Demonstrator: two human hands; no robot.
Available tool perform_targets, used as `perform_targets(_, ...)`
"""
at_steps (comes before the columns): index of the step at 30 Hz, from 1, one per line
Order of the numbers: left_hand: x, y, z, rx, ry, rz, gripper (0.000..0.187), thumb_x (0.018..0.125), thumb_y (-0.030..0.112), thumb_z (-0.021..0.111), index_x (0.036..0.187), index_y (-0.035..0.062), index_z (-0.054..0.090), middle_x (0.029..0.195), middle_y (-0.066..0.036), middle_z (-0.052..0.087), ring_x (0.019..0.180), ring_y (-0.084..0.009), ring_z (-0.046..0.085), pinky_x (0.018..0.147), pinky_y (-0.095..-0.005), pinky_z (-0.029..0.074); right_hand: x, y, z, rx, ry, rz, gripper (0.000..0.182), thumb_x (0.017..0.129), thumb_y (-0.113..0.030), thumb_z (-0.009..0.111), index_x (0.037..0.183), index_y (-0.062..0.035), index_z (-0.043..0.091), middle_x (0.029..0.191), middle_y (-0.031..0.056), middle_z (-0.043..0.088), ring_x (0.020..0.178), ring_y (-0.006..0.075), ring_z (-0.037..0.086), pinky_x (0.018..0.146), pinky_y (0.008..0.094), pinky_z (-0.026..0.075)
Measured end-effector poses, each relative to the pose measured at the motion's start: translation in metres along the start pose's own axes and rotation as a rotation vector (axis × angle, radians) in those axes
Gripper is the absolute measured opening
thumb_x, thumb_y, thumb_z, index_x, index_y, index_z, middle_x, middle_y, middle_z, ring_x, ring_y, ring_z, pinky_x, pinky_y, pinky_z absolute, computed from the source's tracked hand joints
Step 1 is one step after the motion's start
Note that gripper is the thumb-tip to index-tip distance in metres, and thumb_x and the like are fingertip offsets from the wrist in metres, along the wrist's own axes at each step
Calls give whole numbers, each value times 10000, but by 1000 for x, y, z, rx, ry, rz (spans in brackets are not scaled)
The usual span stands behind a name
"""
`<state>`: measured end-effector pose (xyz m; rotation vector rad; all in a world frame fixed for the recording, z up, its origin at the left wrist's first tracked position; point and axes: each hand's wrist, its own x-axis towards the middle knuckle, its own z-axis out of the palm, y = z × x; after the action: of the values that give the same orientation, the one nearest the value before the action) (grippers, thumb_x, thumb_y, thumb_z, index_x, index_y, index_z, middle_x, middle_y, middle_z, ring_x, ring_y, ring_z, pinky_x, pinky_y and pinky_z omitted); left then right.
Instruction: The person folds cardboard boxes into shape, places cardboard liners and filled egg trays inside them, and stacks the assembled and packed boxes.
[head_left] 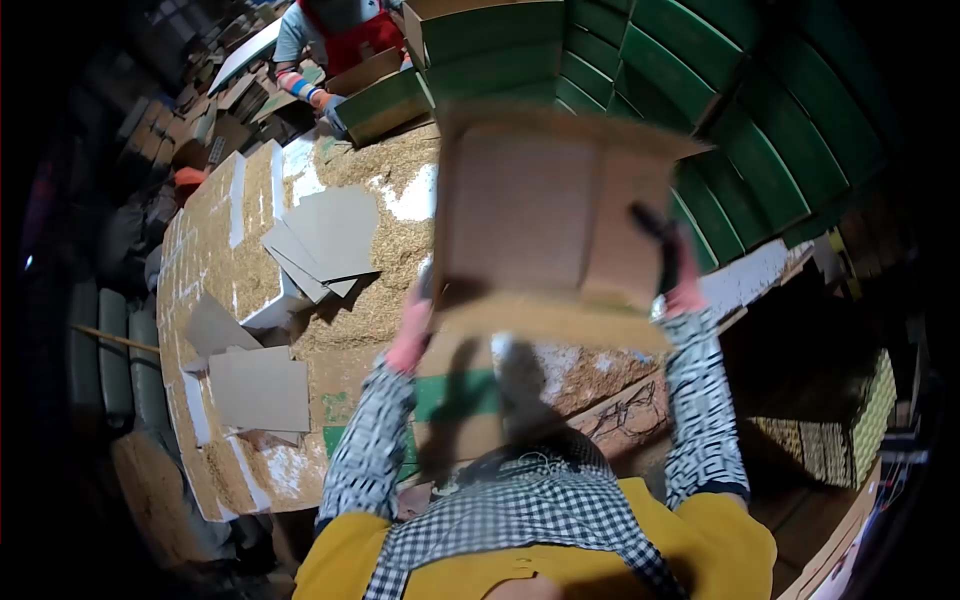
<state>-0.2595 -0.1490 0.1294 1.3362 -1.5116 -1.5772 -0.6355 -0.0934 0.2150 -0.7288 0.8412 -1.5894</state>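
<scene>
An open cardboard box is held up in front of me above the table, its inside facing me and its edges blurred. My left hand, in a pink glove with dark fingers, grips the box's lower left side; part of its fingers is hidden. On the right side, my right hand, gloved the same way, is closed over the wall with dark fingers reaching inside. Beneath the box, a flattened green and brown cardboard piece lies at the table's near edge.
Yellowish shavings cover the table. Grey card sheets and more grey sheets lie at left. Stacked green boxes rise behind. Across the table, a co-worker's gloved hand touches a green box. A yellowish stack stands right.
</scene>
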Motion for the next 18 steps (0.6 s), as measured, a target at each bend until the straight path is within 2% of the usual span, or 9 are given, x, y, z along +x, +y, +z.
perform_targets(1,34,2,29,174,-107,-45,530,923,398,509,1321,51,468,1290,-149,512,1154,-286,520,1029,-386,384,25,-30,-15,-406,138,-97,419,905,-191,490,1242,53,540,1304,146,531,1204,198,499,1049,301,355)
perform_targets(2,54,14,71,467,-11,390,574,883,396,568,1331,54,458,1362,-190,435,1260,-310,428,1063,-396,327,44,-48,-30,-529,121,-154,421,940,-215,446,1277,28,518,1320,122,519,1219,185,478,1050,297,341)
perform_targets(3,76,-7,104,909,-4,320,617,839,395,623,1330,64,452,1388,-215,388,1298,-346,365,1082,-409,289,60,-57,-45,-650,101,-217,425,975,-239,403,1311,2,497,1335,99,507,1234,172,456,1051,293,328)
perform_targets(6,74,-17,141,624,85,157,551,817,318,632,1275,49,484,1360,-195,403,1163,-374,489,990,-401,414,92,-38,-107,-517,41,-47,415,940,-185,496,1305,13,501,1322,95,517,1214,158,470,1022,267,345)
perform_targets(7,73,-24,145,605,152,132,516,813,276,623,1261,53,494,1355,-176,407,1130,-363,518,966,-391,438,92,-28,-118,-799,62,-27,407,934,-188,514,1287,14,514,1283,89,545,1158,161,515,986,266,383)
perform_targets(11,70,-42,145,475,200,186,476,775,121,609,1233,22,528,1294,-215,464,1126,-380,512,984,-396,418,83,11,-120,-83,200,362,408,900,-256,588,1206,12,575,1114,85,632,1014,177,598,867,271,463)
perform_targets(14,67,-34,140,336,137,89,497,798,138,633,1276,74,511,1182,-192,562,1077,-330,556,943,-377,439,94,23,-142,-767,-18,166,429,900,-293,584,1184,29,575,1082,91,646,991,187,608,878,309,466)
perform_targets(17,67,-67,136,-107,241,164,491,842,123,640,1300,46,482,1115,-154,609,978,-213,601,854,-313,484,150,11,-157,-1754,87,27,394,901,-278,566,1161,17,589,1063,141,650,989,244,610,882,312,458)
perform_targets(18,46,-61,117,-339,140,20,551,810,113,663,1309,14,452,1122,-166,616,966,-234,611,872,-345,474,151,-9,-153,-1402,160,74,369,900,-265,556,1149,4,596,1072,178,640,996,275,608,891,321,455)
